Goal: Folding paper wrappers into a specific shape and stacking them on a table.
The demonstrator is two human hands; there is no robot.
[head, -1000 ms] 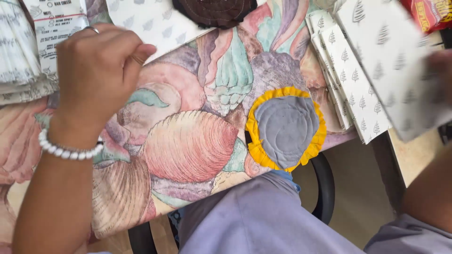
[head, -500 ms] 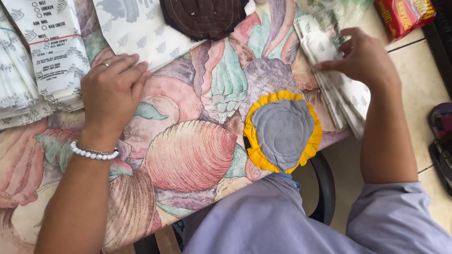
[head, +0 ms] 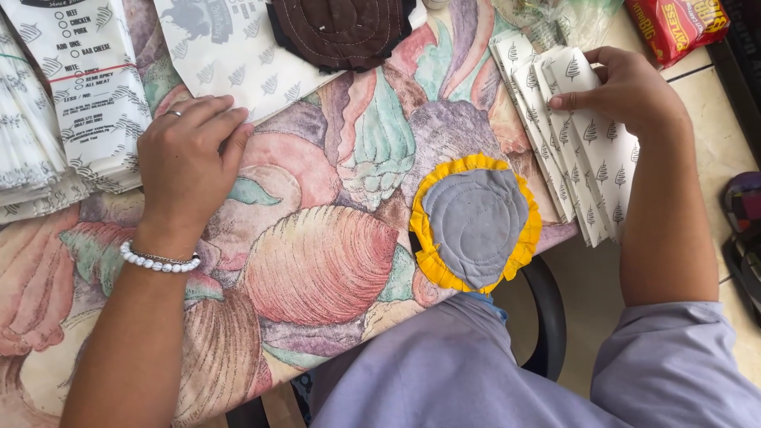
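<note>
White paper bags printed with small trees (head: 590,139) lie fanned at the bench's right edge; the right hand (head: 630,87) pinches the top bag's upper end, its grip closed on it, fingers placed to part one from the stack. The left hand (head: 186,158) rests flat and empty on the shell-print cloth (head: 317,261), touching a printed sheet (head: 230,59); grey pad with yellow frill (head: 474,222) sits between the hands.

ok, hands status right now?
Left hand: loosely curled, fingertips on a printed paper bag, gripping nothing.
Right hand: fingers pinching the top of the tree-print paper bags.
</note>
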